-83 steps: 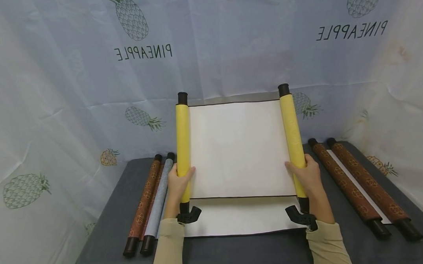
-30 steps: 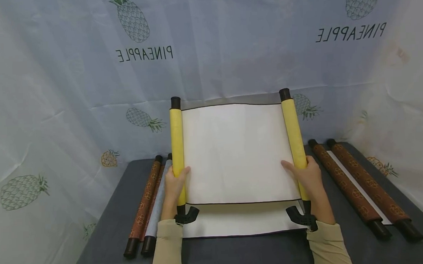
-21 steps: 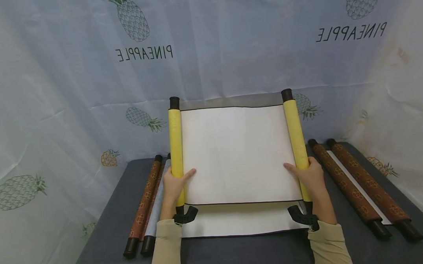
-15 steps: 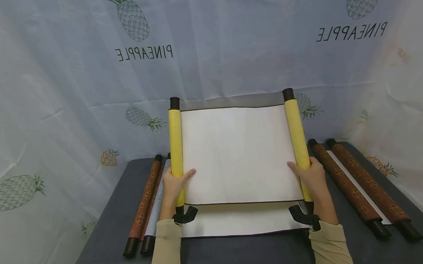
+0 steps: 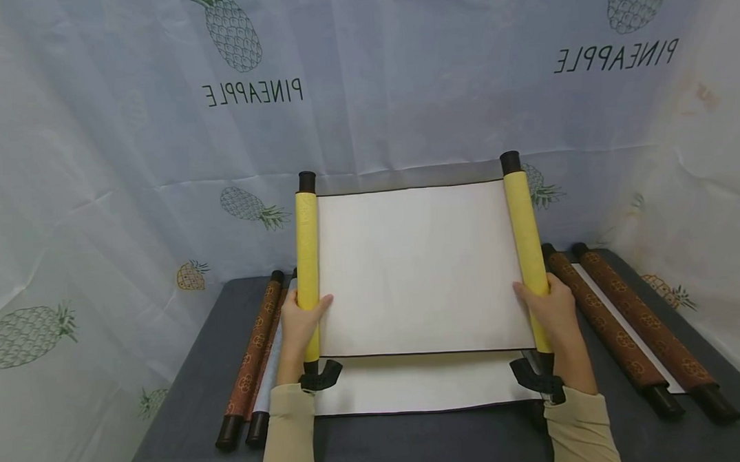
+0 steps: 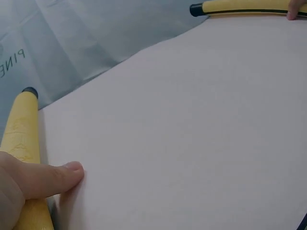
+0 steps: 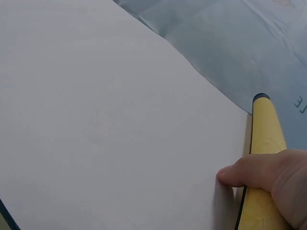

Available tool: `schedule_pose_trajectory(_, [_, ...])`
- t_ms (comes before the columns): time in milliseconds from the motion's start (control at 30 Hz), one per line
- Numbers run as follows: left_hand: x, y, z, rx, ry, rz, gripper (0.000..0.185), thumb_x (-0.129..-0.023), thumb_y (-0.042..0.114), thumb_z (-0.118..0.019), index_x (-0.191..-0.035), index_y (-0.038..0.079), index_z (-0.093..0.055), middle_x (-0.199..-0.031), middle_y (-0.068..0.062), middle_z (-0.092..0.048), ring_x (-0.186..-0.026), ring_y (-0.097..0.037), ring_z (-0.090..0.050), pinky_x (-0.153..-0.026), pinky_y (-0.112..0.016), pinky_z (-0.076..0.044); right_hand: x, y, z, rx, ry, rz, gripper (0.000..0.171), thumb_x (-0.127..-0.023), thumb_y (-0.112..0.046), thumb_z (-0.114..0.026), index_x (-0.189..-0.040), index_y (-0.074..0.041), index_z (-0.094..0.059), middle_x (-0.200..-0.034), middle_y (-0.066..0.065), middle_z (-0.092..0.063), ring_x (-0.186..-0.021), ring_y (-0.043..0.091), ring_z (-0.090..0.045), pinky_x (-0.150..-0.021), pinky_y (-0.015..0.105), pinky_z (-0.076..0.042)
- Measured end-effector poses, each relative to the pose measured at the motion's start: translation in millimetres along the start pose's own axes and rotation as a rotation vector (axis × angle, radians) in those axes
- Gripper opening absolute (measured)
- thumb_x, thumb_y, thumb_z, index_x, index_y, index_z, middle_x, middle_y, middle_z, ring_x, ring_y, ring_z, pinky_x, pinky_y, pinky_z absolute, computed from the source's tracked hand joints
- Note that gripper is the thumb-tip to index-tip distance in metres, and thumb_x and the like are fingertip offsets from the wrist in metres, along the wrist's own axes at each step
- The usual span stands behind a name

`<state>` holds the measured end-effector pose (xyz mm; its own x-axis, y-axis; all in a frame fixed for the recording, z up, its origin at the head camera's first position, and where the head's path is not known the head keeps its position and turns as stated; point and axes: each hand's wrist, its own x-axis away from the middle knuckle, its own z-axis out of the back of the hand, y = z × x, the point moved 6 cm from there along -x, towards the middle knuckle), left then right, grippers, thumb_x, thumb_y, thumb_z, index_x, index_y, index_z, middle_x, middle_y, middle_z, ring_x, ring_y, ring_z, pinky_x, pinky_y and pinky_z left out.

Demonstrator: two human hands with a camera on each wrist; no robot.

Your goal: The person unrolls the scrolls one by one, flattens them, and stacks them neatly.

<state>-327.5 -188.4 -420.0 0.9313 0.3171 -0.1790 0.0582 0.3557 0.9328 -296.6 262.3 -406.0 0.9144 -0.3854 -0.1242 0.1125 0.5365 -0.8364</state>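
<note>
Scroll (image 5: 421, 270) with yellow rollers is being held up off the counter (image 5: 416, 442), tilted toward the backdrop, its blank white sheet facing the person. Compared with a few seconds ago the two rollers are standing farther apart: the right roller (image 5: 525, 238) has drifted outward toward the brown patterned scrolls (image 5: 622, 316) at the right, and the sheet, which was bowing a second ago, is now lying flat and taut. That suggests the scroll is being drawn open (more white is showing between the rollers). The left hand (image 5: 302, 323) is gripping the left roller (image 5: 307, 254) near its lower end, thumb lying on the paper; the right hand (image 5: 550, 313) is grasping its roller likewise. Another white sheet (image 5: 414, 387) is lying on the counter beneath, and a brown and a grey scroll (image 5: 257, 353) are lying at the left.
</note>
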Motion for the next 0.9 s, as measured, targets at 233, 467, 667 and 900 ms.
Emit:
schedule_pose_trajectory(233, [0.8, 1.9, 2.2, -0.016, 0.012, -0.009, 0.038, -0.085, 0.020, -0.071, -0.110, -0.003, -0.054, -0.082, -0.007, -0.049, -0.068, -0.015, -0.045, -0.061, -0.026, -0.039, 1, 1, 5, 0.003, 0.022, -0.021, 0.051, -0.093, -0.031, -0.059, -0.128, 0.005, -0.046, -0.101, 0.017, -0.051, -0.080, 0.021, -0.046, -0.063, 0.028, -0.037])
schedule_pose_trajectory(467, [-1.2, -1.8, 6.1, -0.011, 0.018, 0.005, 0.031, -0.086, 0.019, -0.069, -0.105, -0.003, -0.057, -0.082, -0.008, -0.051, -0.067, -0.016, -0.046, -0.061, -0.026, -0.040, 1, 0, 9, -0.026, 0.080, -0.040, 0.054, -0.091, -0.027, -0.063, -0.134, 0.003, -0.047, -0.115, 0.023, -0.054, -0.092, 0.027, -0.049, -0.069, 0.029, -0.039])
schedule_pose_trajectory(667, [-2.4, -3.0, 10.8, -0.028, 0.032, -0.019, 0.030, -0.085, 0.017, -0.070, -0.105, -0.003, -0.059, -0.083, -0.011, -0.054, -0.067, -0.017, -0.047, -0.060, -0.026, -0.041, 1, 1, 11, -0.038, 0.113, -0.056, 0.056, -0.089, -0.024, -0.066, -0.135, 0.004, -0.049, -0.122, 0.026, -0.057, -0.098, 0.030, -0.053, -0.068, 0.026, -0.040])
schedule_pose_trajectory(900, [-4.9, -3.7, 11.7, -0.053, 0.031, -0.054, 0.039, -0.084, 0.017, -0.071, -0.117, -0.001, -0.059, -0.095, -0.019, -0.062, -0.073, -0.018, -0.054, -0.061, -0.024, -0.043, 2, 3, 9, -0.012, 0.044, -0.085, 0.059, -0.094, -0.030, -0.058, -0.137, 0.006, -0.043, -0.122, 0.028, -0.052, -0.098, 0.034, -0.051, -0.073, 0.036, -0.042])
